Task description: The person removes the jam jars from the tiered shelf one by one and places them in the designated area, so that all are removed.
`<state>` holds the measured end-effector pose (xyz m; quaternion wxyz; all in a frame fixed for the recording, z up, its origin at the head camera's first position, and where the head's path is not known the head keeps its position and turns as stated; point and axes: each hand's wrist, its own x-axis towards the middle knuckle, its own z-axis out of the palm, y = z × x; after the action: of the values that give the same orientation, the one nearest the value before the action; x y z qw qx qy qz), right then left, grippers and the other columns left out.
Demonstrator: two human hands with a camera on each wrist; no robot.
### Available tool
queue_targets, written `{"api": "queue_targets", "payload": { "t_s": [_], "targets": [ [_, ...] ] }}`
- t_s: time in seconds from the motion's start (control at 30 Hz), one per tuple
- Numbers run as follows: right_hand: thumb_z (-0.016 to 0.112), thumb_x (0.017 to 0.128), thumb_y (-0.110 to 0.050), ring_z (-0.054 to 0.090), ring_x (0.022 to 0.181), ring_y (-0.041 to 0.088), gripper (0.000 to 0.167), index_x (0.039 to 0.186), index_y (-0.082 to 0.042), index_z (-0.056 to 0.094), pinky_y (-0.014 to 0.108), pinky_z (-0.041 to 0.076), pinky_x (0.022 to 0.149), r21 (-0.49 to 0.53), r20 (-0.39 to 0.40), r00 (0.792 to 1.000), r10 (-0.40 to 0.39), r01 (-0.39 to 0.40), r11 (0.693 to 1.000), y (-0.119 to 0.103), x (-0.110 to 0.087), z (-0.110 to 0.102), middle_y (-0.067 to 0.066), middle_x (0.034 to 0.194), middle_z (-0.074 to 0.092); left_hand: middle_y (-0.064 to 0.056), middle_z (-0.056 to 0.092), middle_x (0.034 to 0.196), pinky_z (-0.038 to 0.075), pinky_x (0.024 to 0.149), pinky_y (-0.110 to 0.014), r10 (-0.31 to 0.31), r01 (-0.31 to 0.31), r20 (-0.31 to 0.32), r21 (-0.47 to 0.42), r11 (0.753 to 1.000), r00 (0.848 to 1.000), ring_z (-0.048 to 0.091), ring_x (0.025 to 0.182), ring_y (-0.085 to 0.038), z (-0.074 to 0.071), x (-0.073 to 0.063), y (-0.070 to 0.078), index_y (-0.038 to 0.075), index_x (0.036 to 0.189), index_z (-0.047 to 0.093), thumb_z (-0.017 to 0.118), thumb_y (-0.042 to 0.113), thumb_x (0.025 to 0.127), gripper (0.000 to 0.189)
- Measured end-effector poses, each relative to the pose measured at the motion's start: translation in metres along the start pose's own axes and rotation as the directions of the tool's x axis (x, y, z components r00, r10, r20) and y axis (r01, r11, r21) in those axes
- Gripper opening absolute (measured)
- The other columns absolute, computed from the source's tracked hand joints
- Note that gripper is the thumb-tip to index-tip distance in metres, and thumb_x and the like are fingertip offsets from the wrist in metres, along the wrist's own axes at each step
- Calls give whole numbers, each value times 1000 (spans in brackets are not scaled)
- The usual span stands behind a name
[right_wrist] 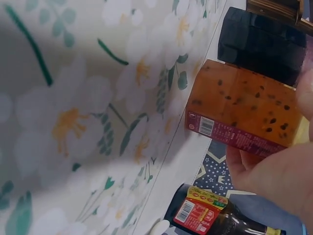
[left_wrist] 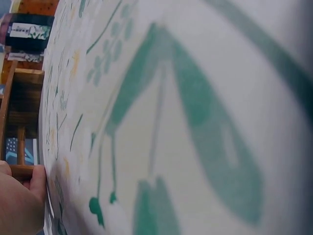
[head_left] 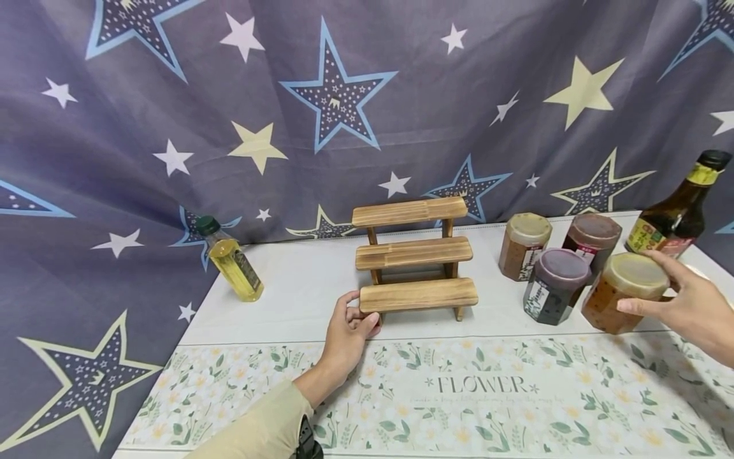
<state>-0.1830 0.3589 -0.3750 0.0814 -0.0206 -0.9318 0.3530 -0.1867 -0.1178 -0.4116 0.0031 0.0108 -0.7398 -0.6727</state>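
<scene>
A three-step wooden rack stands on the table, and my left hand grips the left end of its lowest step. In the left wrist view, the fingers close around the rack's wooden end. On the right, my right hand holds an orange jam jar with a pale lid, thumb in front and fingers around the far side. Dark seeds and a barcode label show on this jar in the right wrist view. A dark purple jar stands just left of it.
Behind are a brown jar with a yellowish lid and a dark red jar. A dark sauce bottle stands at the far right, a small oil bottle at the left. A starry curtain hangs behind the flower-printed tablecloth.
</scene>
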Motion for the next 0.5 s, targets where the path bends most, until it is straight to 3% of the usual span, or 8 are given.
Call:
{"api": "queue_targets", "payload": {
  "t_s": [0.13, 0.2, 0.27, 0.3, 0.4, 0.5],
  "targets": [
    [78, 83, -27, 37, 107, 61, 109, 152, 0, -2, 31, 52, 59, 41, 61, 998, -1, -1, 999, -4, -1, -2, 45, 132, 25, -16, 57, 103, 60, 85, -28, 6, -6, 2, 4, 1000, 1000, 63, 93, -25, 0, 0, 1, 11, 145, 32, 60, 4, 95, 58],
    [79, 83, -27, 31, 111, 64, 112, 151, 1, -6, 42, 53, 64, 27, 58, 998, -11, 9, 1000, -8, -2, -3, 46, 135, 17, -16, 57, 103, 59, 85, -28, 6, -6, 1, 4, 1000, 1000, 63, 94, -26, 0, 1, 1, 11, 145, 32, 60, 4, 95, 57],
    [76, 85, -27, 26, 116, 66, 109, 151, 2, -5, 60, 51, 73, 19, 11, 1000, -25, 25, 1000, -13, -3, -3, 46, 138, 10, -16, 57, 103, 59, 85, -28, 4, -4, 2, 4, 1000, 1000, 63, 95, -27, -1, 1, 1, 11, 145, 32, 60, 4, 95, 57],
    [74, 87, -29, 22, 120, 66, 104, 151, 2, -2, 70, 44, 76, -2, -23, 999, -28, 28, 1000, -16, -4, -4, 46, 140, 6, -16, 57, 103, 59, 86, -28, 5, -5, 6, 10, 1000, 1000, 63, 95, -28, -1, 1, 1, 10, 145, 32, 59, 4, 95, 57],
    [64, 94, -31, 14, 130, 61, 90, 151, 4, 4, 77, 32, 91, -67, -142, 988, -65, 56, 996, -28, -6, -10, 41, 146, 2, -16, 59, 109, 59, 88, -29, 8, -9, 16, 95, 995, 1000, 63, 98, -27, -5, 0, 4, 11, 147, 29, 60, 8, 96, 60],
    [52, 100, -34, 3, 140, 51, 77, 152, 2, 7, 74, 16, 107, -144, -183, 975, -129, 103, 984, -45, -8, -19, 34, 153, 0, -13, 56, 126, 54, 96, -34, 32, -31, 3, 255, 966, 999, 60, 109, -25, -13, -1, 11, 12, 151, 24, 61, 18, 96, 67]
  ]
}}
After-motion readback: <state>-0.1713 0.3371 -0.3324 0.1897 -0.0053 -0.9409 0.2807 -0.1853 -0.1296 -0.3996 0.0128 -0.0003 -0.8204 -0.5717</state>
